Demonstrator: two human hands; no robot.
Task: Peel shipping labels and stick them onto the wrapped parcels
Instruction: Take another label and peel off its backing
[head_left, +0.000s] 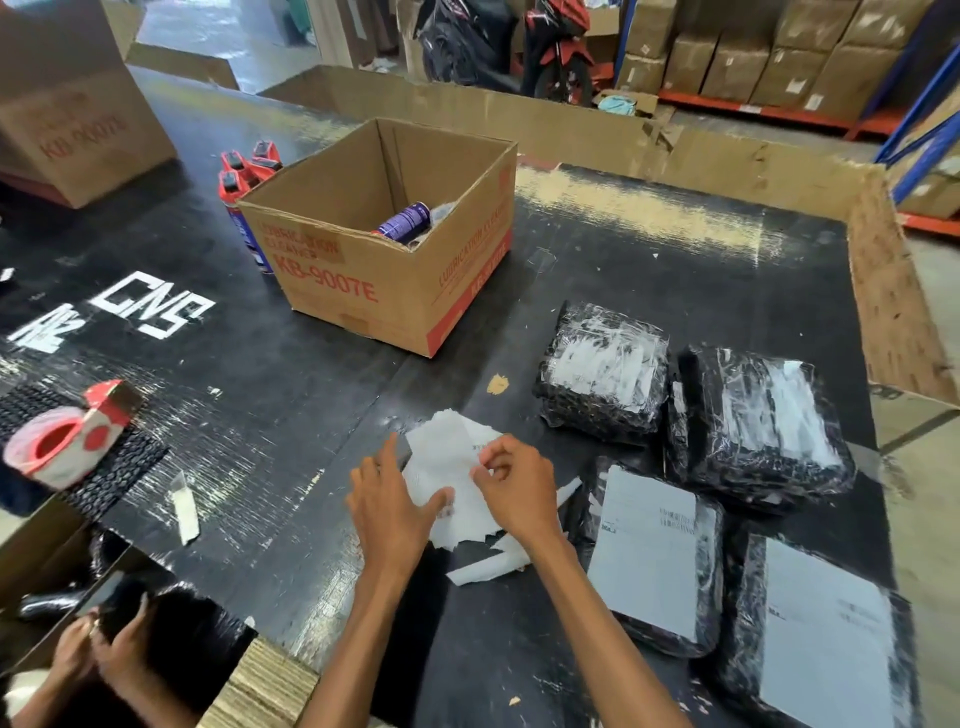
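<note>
A stack of white shipping labels lies on the black table near its front. My left hand rests flat on the stack's left side, thumb pressing a sheet. My right hand pinches the top label's right edge between thumb and fingers. Torn white backing strips lie just below. To the right sit several black wrapped parcels: two nearer ones carry large white labels, and two farther ones are shiny with tape over white labels.
An open cardboard box holding a spray can stands at centre back, red-capped cans beside it. A red tape dispenser sits at left. Another person's hands hold a phone at bottom left. Cardboard walls edge the table.
</note>
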